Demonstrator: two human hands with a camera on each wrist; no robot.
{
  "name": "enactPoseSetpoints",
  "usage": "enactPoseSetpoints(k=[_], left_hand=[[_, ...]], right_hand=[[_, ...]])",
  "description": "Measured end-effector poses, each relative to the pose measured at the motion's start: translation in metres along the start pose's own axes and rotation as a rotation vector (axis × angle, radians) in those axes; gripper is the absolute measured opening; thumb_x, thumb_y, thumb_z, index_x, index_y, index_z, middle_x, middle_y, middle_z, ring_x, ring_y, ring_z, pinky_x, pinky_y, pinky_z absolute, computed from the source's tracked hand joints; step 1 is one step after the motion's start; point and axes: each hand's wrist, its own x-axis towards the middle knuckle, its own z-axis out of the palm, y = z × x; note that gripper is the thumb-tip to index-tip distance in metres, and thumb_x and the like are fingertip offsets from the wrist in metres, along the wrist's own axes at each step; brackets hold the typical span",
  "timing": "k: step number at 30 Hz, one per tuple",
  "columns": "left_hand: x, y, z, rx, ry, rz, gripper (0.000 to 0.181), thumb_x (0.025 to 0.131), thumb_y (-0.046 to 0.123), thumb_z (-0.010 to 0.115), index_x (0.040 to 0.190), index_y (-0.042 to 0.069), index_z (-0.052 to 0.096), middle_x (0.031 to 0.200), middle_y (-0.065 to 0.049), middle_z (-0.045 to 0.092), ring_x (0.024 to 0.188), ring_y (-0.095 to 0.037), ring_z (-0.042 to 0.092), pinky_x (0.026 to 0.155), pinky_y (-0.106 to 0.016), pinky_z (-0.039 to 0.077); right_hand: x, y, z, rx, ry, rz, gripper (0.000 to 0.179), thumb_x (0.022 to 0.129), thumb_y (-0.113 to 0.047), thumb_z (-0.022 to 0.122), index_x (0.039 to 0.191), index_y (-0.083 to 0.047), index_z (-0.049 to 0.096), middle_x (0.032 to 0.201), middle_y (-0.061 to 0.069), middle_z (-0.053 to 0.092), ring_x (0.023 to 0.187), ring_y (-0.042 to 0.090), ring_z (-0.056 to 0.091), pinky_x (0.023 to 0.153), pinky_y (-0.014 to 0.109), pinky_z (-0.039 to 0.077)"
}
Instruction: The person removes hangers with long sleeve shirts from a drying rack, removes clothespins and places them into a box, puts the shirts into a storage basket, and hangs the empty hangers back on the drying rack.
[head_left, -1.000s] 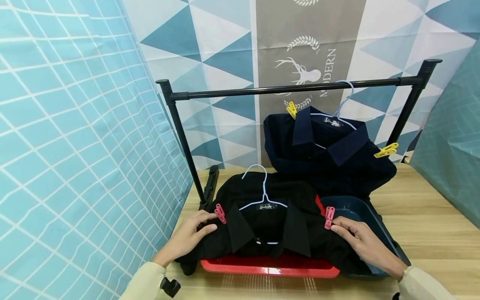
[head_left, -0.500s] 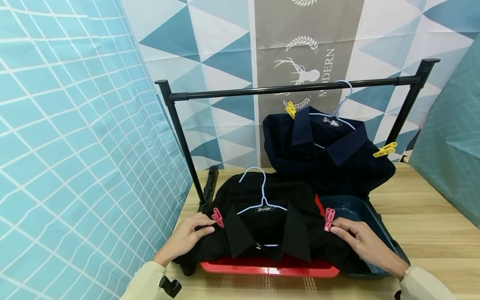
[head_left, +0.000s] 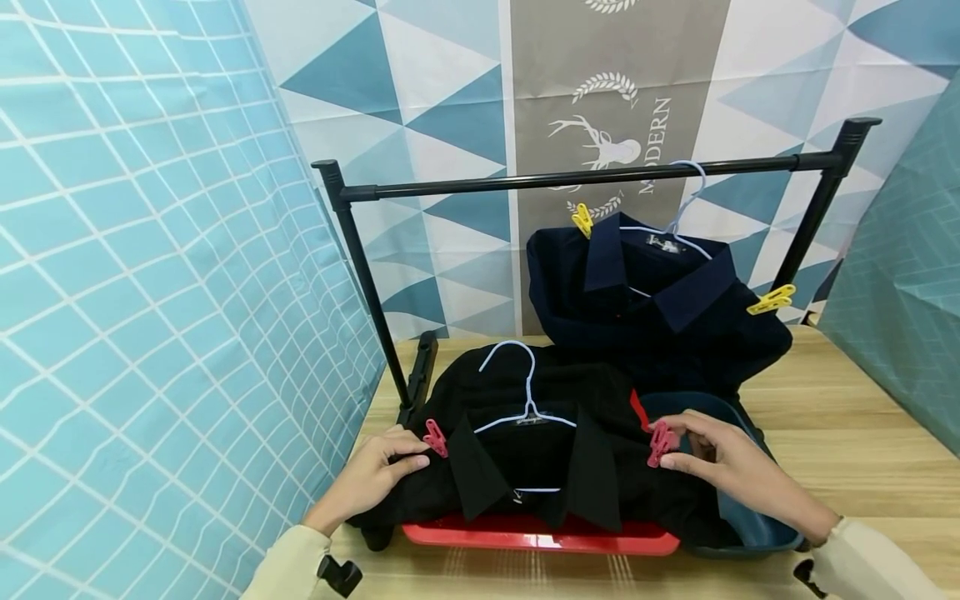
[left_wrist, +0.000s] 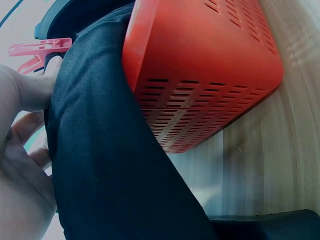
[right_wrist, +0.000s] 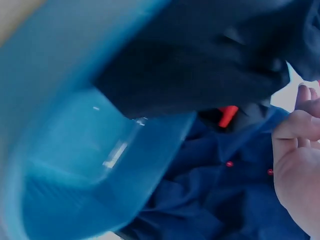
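Note:
A black collared shirt lies over a red perforated basket, with a pale blue hanger inside it and the hook pointing up. One pink clothespin sits on the left shoulder and another pink clothespin on the right. My left hand pinches the cloth beside the left clothespin; in the left wrist view the sleeve hangs past my thumb. My right hand pinches the right clothespin between thumb and index finger. In the right wrist view that clothespin is out of sight.
A black rack rail spans the back above the shirt. From it hangs a navy shirt on a hanger, with yellow clothespins at its shoulders. A dark blue basin stands under my right forearm.
My right hand has shifted from the cloth beside the right clothespin onto the clothespin itself, which has tilted. The hanger's hook has sunk slightly. My left hand has stayed nearly still.

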Motion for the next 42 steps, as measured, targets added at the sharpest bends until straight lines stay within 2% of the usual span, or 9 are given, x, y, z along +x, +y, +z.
enactPoseSetpoints(k=[3,7,11,18,27,30,34,37,42], left_hand=[[0.0,0.001,0.0,-0.001,-0.006,0.001,0.014,0.098,0.019,0.072,0.108,0.02,0.081,0.095,0.011,0.071,0.088,-0.007,0.057,0.075,-0.028,0.049],[0.0,0.001,0.0,-0.003,-0.012,0.003,0.014,0.097,0.018,0.072,0.108,0.02,0.081,0.097,0.011,0.072,0.088,-0.008,0.057,0.076,-0.027,0.05],[-0.001,0.0,0.001,0.005,-0.012,0.018,0.015,0.097,0.018,0.072,0.11,0.018,0.081,0.1,0.01,0.072,0.091,-0.008,0.059,0.078,-0.028,0.051],[-0.002,-0.001,0.0,-0.012,-0.015,0.019,0.014,0.098,0.018,0.071,0.109,0.018,0.081,0.101,0.011,0.071,0.093,-0.008,0.06,0.078,-0.028,0.051],[0.001,0.004,-0.006,-0.069,-0.033,0.022,0.012,0.095,0.013,0.074,0.103,0.013,0.083,0.097,0.002,0.073,0.089,-0.011,0.06,0.075,-0.027,0.051],[0.0,0.004,-0.006,-0.069,-0.023,0.023,0.011,0.094,0.011,0.075,0.101,0.013,0.083,0.095,0.0,0.073,0.087,-0.011,0.06,0.074,-0.027,0.05],[0.0,0.004,-0.005,-0.058,0.01,0.021,0.011,0.093,0.012,0.076,0.099,0.018,0.083,0.092,0.007,0.071,0.084,-0.009,0.059,0.071,-0.026,0.05],[-0.001,0.005,-0.005,-0.057,0.037,0.027,0.011,0.092,0.011,0.077,0.097,0.018,0.083,0.089,0.012,0.069,0.081,-0.008,0.058,0.068,-0.025,0.049],[-0.001,0.005,-0.004,-0.052,0.064,0.024,0.01,0.091,0.01,0.078,0.096,0.017,0.083,0.087,0.012,0.068,0.08,-0.009,0.058,0.067,-0.025,0.048]], right_hand=[[0.003,-0.005,-0.005,0.029,0.008,-0.004,0.037,0.096,-0.011,0.074,0.131,-0.021,0.067,0.085,-0.009,0.057,0.065,0.008,0.049,0.054,0.027,0.039],[0.005,-0.009,-0.009,0.049,0.005,0.003,0.031,0.099,-0.008,0.069,0.128,-0.017,0.069,0.087,-0.008,0.062,0.065,0.009,0.05,0.054,0.027,0.041],[0.005,-0.011,-0.01,0.039,0.008,0.007,0.027,0.098,-0.01,0.071,0.124,-0.019,0.07,0.085,-0.009,0.061,0.065,0.009,0.05,0.054,0.027,0.041],[0.005,-0.016,-0.012,0.05,0.013,-0.032,0.027,0.098,-0.006,0.07,0.122,-0.018,0.069,0.086,-0.009,0.063,0.064,0.008,0.05,0.053,0.026,0.042],[0.005,-0.02,-0.01,0.043,0.058,-0.075,0.03,0.095,0.001,0.07,0.12,-0.014,0.069,0.099,-0.01,0.068,0.066,0.009,0.053,0.055,0.026,0.043],[0.006,-0.021,-0.01,0.044,0.071,-0.09,0.03,0.095,0.003,0.07,0.12,-0.013,0.069,0.101,-0.009,0.069,0.068,0.01,0.056,0.057,0.025,0.045],[0.007,-0.023,-0.009,0.044,0.085,-0.099,0.03,0.094,0.005,0.07,0.12,-0.012,0.069,0.102,-0.008,0.07,0.071,0.011,0.058,0.058,0.025,0.047],[0.008,-0.025,-0.009,0.039,0.098,-0.097,0.031,0.094,0.005,0.07,0.119,-0.013,0.07,0.101,-0.008,0.069,0.069,0.009,0.056,0.057,0.025,0.046],[0.009,-0.027,-0.009,0.035,0.115,-0.089,0.032,0.093,0.005,0.071,0.116,-0.017,0.071,0.097,-0.009,0.069,0.067,0.008,0.052,0.056,0.026,0.043]])
